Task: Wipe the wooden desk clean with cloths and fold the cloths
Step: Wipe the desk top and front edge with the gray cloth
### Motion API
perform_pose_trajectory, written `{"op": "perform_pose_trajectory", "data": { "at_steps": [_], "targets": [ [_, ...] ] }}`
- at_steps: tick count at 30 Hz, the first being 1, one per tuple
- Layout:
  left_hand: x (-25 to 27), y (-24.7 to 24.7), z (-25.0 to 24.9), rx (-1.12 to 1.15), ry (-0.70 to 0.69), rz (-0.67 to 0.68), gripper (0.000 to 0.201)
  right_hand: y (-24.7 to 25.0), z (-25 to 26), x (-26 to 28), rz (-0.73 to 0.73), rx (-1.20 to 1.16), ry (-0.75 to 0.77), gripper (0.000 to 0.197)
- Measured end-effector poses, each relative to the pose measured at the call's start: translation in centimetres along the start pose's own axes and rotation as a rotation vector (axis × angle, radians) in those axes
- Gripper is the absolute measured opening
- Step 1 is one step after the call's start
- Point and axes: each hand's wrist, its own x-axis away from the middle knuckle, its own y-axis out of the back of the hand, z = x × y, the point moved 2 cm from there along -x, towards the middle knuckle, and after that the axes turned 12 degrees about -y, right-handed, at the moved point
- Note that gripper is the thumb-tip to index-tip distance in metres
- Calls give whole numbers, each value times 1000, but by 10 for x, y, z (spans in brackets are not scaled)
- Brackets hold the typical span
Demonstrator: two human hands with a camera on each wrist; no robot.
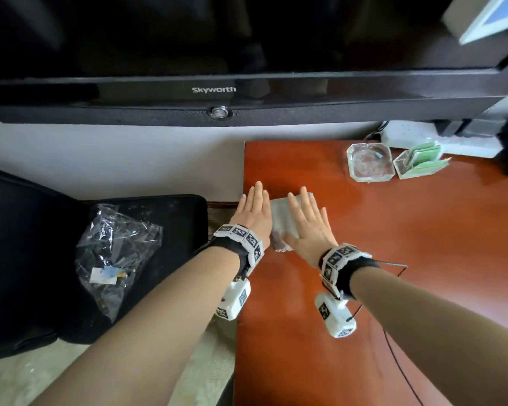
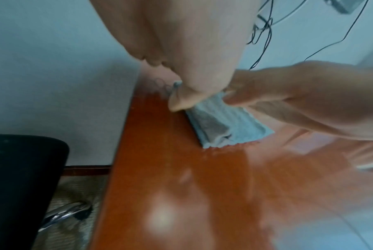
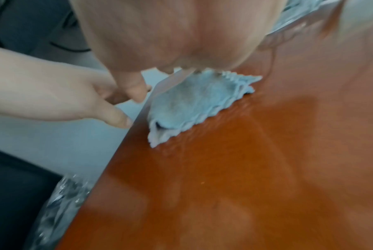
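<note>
Folded cloth (image 1: 283,221), soft, light and limp, lies centre-frame on the bench (image 1: 393,244); left hand (image 1: 254,213) and right hand (image 1: 308,224) press flat-fingered, best pinched by its scalloped edge.

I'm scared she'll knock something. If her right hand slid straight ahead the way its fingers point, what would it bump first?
Probably nothing on the desk. The right hand points toward the back edge, left of the ashtray, so likely the wall first, though depth is unclear.

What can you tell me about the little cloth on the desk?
The cloth is small, pale blue-grey and looks soft and ribbed, with wavy edges. It is folded into a flat bundle of layers and lies on the shiny reddish wooden desk, close to its left edge. The right hand presses flat on it, and the left hand touches its left side with straight fingers.
</note>
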Motion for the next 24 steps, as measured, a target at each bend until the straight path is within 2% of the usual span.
{"op": "perform_pose_trajectory", "data": {
  "at_steps": [2, 3, 5, 7, 9, 12, 15, 19, 24],
  "targets": [
    [-4, 4, -19, -7, -49, -135, 87, 9, -22, 3, -96, 11, -75, 82],
    [-8, 1, -32, -5, -90, -169, 82, 10, -36, 4, -81, 31, -124, 79],
    [-18, -12, -55, 4, -145, -154, 77, 5, -62, 5, 13, 101, -185, 76],
    [-27, -31, -68, 58, -79, -103, 80, 2, -76, 5, 80, 170, -161, 76],
    [-34, -50, -69, 61, -1, -111, 79, 4, -79, 2, 99, 148, -127, 75],
    [-48, -49, -59, 57, -11, -136, 77, 4, -80, 2, 120, 113, -131, 84],
    [-73, -29, -21, 84, 28, -167, 75, 1, -81, 1, 126, 146, -124, 98],
    [-97, -11, 26, 89, 49, -159, 74, 3, -81, -2, 153, 143, -130, 105],
    [-84, -24, 23, 78, 55, -199, 74, 7, -82, -4, 202, 137, -147, 109]
  ]
}}
